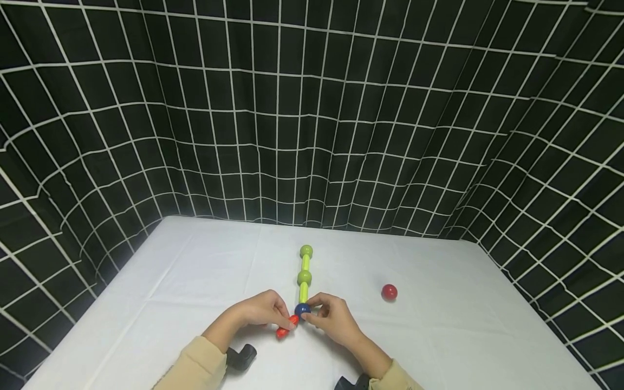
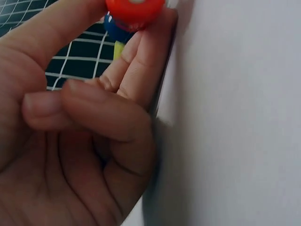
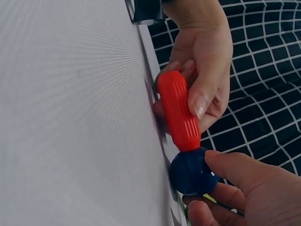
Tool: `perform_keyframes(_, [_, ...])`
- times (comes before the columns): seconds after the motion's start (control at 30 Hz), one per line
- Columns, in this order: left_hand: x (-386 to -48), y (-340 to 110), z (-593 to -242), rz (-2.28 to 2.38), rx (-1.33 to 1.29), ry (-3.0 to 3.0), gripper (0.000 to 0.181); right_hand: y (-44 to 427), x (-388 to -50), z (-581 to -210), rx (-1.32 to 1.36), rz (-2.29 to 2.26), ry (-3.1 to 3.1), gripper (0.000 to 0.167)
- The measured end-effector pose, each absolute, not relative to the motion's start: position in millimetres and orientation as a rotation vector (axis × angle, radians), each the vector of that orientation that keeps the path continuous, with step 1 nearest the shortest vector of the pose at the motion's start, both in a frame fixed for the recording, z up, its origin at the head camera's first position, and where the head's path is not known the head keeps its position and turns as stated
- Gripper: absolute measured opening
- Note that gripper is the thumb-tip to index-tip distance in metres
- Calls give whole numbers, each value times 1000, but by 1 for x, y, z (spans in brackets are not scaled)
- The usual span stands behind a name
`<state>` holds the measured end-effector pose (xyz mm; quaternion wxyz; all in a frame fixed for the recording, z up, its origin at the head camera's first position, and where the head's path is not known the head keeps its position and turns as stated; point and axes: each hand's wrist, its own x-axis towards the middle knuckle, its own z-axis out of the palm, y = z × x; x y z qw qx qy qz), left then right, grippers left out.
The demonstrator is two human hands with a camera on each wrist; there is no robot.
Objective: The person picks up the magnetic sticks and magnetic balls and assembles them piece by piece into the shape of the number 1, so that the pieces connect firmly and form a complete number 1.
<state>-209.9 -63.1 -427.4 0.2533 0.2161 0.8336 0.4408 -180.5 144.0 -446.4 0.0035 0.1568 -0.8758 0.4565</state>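
Note:
My left hand pinches a red rod with grooved sides between thumb and fingers. One end of the rod meets a dark blue ball; whether it is fastened there I cannot tell. Thumb and fingers of my right hand hold that ball from the right. From the ball a chain runs away from me: a yellow-green rod, a green ball, a second yellow-green rod and a green ball at the far end. The left wrist view shows the rod's red end close up.
A loose red ball lies on the white-covered table, right of the chain. Black curtains with a white grid stand round the back and sides. Dark wrist-worn devices sit below both forearms.

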Motion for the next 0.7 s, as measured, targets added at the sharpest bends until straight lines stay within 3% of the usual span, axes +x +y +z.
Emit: perform_keyframes(0.7, [-187,-38,-438,1426,436,2238,32,144,-181,-447,504,1402,-2729,26])
